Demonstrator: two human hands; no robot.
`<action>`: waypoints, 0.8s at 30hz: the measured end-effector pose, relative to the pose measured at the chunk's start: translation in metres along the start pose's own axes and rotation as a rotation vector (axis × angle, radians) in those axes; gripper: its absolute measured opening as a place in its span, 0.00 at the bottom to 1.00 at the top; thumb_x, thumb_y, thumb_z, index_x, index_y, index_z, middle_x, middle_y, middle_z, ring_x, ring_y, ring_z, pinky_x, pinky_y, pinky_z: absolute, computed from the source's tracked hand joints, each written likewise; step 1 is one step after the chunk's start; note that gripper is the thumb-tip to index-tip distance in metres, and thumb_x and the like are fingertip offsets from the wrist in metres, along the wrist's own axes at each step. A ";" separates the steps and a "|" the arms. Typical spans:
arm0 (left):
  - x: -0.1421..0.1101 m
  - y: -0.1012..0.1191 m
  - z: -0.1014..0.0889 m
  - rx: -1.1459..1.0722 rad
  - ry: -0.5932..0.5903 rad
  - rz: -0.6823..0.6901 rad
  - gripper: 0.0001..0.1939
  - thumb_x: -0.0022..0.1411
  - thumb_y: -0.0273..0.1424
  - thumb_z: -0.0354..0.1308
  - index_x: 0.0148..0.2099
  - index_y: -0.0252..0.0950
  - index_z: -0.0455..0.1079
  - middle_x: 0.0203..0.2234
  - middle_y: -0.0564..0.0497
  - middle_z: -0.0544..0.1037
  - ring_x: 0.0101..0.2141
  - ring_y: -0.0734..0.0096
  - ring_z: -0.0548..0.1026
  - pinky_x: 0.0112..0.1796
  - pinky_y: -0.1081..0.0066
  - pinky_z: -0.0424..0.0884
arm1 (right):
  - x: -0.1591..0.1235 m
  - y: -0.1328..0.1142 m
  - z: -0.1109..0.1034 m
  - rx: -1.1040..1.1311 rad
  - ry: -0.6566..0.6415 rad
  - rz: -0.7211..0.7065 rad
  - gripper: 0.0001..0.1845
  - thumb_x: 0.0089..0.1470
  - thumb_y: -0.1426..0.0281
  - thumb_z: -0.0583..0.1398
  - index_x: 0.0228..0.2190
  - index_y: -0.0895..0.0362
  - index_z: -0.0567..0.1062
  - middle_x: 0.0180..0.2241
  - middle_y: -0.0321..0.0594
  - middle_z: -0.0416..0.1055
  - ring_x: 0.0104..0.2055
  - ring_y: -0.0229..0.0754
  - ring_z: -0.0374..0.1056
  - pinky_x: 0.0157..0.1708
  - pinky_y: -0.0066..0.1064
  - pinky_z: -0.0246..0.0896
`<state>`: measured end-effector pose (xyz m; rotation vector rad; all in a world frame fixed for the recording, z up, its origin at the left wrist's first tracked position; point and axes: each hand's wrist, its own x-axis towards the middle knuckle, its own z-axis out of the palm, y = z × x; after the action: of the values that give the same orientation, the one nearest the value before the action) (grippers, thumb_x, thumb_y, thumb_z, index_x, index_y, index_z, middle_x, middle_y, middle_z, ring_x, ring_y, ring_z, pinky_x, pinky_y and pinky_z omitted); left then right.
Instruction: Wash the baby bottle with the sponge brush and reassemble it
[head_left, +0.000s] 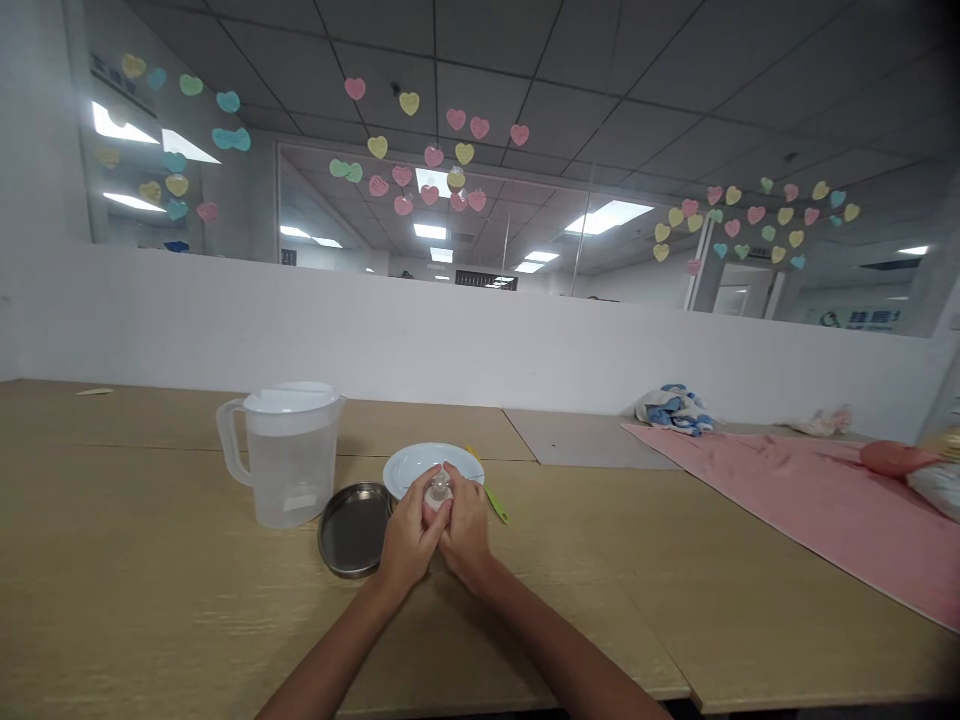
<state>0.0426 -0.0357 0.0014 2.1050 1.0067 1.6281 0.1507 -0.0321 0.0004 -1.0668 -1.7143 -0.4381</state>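
Both of my hands are together over the table in front of the white bowl (420, 455). My left hand (409, 525) and my right hand (463, 520) are closed around what looks like a baby bottle nipple (439, 484), with a clear tip and a pale ring below it. The fingers hide its lower part, so whether a bottle is attached cannot be told. Just left of my left hand lies a round metal dish (354, 530). A thin green-handled utensil (496, 506) with a yellow part rests beside the bowl, right of my right hand.
A clear lidded plastic pitcher (291, 470) stands at the left. At the right are a pink cloth (817, 500), a crumpled blue-and-white cloth (675, 410) and a reddish item (892, 457). Behind the table (187, 600) rises a low white wall (450, 345) with glass above.
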 end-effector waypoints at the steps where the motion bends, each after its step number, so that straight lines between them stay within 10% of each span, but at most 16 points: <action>1: 0.000 0.000 0.000 -0.001 -0.001 -0.001 0.21 0.61 0.36 0.48 0.56 0.38 0.57 0.52 0.45 0.68 0.52 0.64 0.67 0.50 0.64 0.62 | 0.000 -0.001 -0.001 0.003 -0.002 0.012 0.26 0.55 0.60 0.52 0.53 0.61 0.60 0.40 0.48 0.71 0.40 0.46 0.66 0.44 0.41 0.55; 24: 0.003 0.000 -0.002 0.000 -0.011 0.001 0.22 0.61 0.37 0.49 0.57 0.38 0.57 0.51 0.44 0.69 0.50 0.63 0.69 0.50 0.63 0.63 | -0.002 -0.005 0.001 0.022 0.026 0.056 0.27 0.54 0.63 0.53 0.54 0.59 0.58 0.44 0.47 0.70 0.44 0.47 0.65 0.44 0.40 0.57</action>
<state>0.0413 -0.0339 0.0042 2.1119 1.0027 1.6156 0.1462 -0.0348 -0.0013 -1.0858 -1.6590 -0.3950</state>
